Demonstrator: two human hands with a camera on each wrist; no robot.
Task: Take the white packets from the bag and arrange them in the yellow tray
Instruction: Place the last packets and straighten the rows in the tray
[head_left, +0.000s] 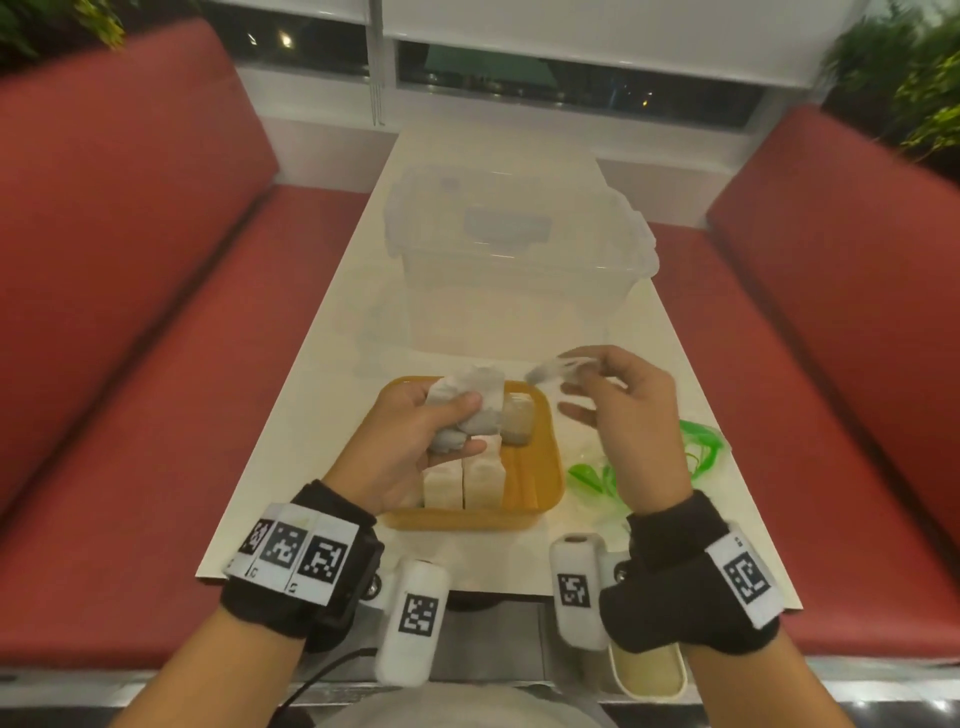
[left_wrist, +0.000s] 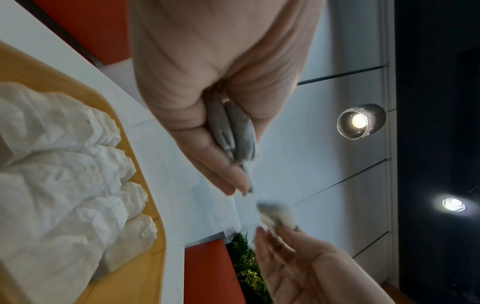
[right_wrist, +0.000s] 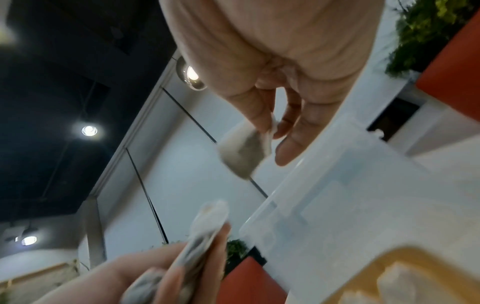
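I see rows of white packets (head_left: 462, 480) standing in the yellow tray (head_left: 545, 467). Above it my left hand (head_left: 415, 441) grips a bunch of packets (head_left: 470, 400); farther off, my right hand (head_left: 623, 410) pinches one packet (head_left: 550, 370).

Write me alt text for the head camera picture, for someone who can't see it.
Left hand grips a bunch of white packets over a yellow tray already holding packets, while the right hand pinches one packet beside it. A clear box stands behind the tray on a pale table.
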